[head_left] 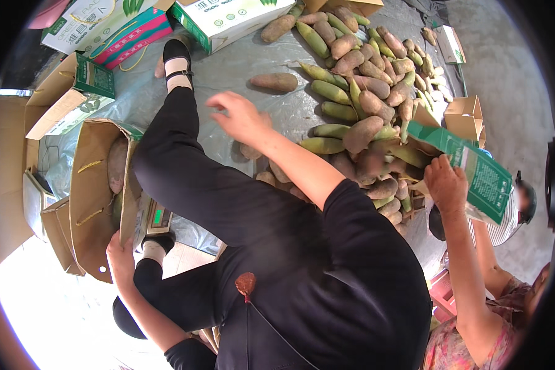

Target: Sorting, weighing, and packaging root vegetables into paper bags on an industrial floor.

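Observation:
My left hand [122, 259] pinches the near side of an open cardboard box [98, 246] at the left. Inside lie several root vegetables: a brownish-pink one [117, 163] and a greenish one lower down, partly hidden by the cardboard. The box stands at a scale [159, 214] with a lit green display. My right hand [239, 117] is held over the plastic sheet [222, 52], fingers loosely apart and nothing in it. A single brownish-pink root vegetable [274, 82] rests beyond that hand, and others lie under my right forearm.
A large heap of brownish roots [370, 86] and long green radishes [330, 92] spreads at right. Another person's hand [445, 182] holds a green box [468, 176] there. White-and-green boxes [240, 21] stand at the back, an open carton [74, 102] at left. My leg [203, 179] crosses the middle.

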A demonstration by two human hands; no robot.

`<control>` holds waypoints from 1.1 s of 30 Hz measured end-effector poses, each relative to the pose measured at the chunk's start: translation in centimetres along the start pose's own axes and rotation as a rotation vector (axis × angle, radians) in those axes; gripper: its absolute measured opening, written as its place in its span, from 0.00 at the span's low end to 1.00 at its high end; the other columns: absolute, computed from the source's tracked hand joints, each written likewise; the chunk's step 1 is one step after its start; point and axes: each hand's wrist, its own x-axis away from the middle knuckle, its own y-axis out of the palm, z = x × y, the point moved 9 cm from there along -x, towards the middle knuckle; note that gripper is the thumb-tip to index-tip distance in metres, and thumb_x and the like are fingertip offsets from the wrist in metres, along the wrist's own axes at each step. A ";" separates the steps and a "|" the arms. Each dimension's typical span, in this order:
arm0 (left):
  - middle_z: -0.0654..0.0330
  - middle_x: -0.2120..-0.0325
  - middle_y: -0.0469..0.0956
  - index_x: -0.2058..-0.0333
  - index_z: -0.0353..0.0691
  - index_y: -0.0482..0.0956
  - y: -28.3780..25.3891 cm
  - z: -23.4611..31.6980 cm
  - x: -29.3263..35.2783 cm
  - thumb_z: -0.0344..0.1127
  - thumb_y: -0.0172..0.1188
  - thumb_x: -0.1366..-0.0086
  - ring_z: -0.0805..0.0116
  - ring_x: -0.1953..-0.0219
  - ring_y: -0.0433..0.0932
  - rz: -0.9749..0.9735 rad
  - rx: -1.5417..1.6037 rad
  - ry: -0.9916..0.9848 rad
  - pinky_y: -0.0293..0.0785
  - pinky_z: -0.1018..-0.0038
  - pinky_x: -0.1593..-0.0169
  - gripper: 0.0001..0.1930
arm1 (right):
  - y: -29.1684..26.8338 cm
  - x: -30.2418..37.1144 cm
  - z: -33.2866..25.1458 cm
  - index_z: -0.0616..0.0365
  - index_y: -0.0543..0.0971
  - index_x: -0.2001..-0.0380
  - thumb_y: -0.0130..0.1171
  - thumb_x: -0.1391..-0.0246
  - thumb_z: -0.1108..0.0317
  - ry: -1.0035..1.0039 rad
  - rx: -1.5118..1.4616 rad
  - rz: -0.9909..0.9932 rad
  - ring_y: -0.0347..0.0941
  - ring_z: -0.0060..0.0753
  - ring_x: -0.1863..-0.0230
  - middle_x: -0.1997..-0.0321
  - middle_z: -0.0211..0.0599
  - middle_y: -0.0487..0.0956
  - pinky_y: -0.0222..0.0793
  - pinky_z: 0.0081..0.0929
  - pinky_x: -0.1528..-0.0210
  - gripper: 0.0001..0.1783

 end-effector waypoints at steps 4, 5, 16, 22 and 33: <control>0.45 0.65 0.78 0.55 0.31 0.75 1.3 -0.1 -1.3 0.25 0.52 0.43 0.50 0.62 0.77 -0.036 0.001 -0.011 0.70 0.65 0.54 0.16 | -1.6 7.2 12.5 0.54 0.78 0.64 0.56 0.53 0.72 0.264 0.293 -0.055 0.73 0.47 0.56 0.59 0.43 0.76 0.69 0.38 0.54 0.10; 0.45 0.65 0.79 0.55 0.31 0.75 1.3 -0.2 -1.2 0.26 0.52 0.43 0.51 0.62 0.77 -0.026 0.008 -0.015 0.70 0.65 0.54 0.16 | -1.9 8.9 14.3 0.54 0.78 0.65 0.55 0.52 0.72 0.276 0.299 -0.055 0.72 0.49 0.56 0.59 0.44 0.75 0.69 0.40 0.54 0.10; 0.46 0.68 0.78 0.56 0.30 0.75 0.3 -0.4 -0.8 0.27 0.51 0.43 0.56 0.66 0.77 0.007 -0.029 -0.038 0.70 0.67 0.57 0.15 | -4.3 13.8 22.7 0.53 0.76 0.62 0.55 0.52 0.69 0.494 0.753 -0.296 0.68 0.47 0.48 0.55 0.41 0.75 0.67 0.41 0.49 0.11; 0.47 0.68 0.78 0.57 0.31 0.75 0.2 -1.2 -0.7 0.26 0.52 0.43 0.58 0.66 0.77 0.008 0.021 -0.093 0.71 0.68 0.58 0.14 | -4.2 13.9 27.4 0.54 0.73 0.55 0.46 0.47 0.69 0.658 0.945 -0.532 0.66 0.43 0.44 0.49 0.38 0.74 0.65 0.44 0.48 0.16; 0.48 0.67 0.77 0.58 0.34 0.77 -0.3 -0.4 -0.6 0.25 0.54 0.45 0.50 0.63 0.76 0.054 0.000 -0.071 0.70 0.65 0.57 0.14 | -2.4 16.3 28.3 0.45 0.78 0.56 0.48 0.44 0.61 0.682 1.089 -0.727 0.65 0.36 0.43 0.48 0.29 0.74 0.63 0.46 0.47 0.15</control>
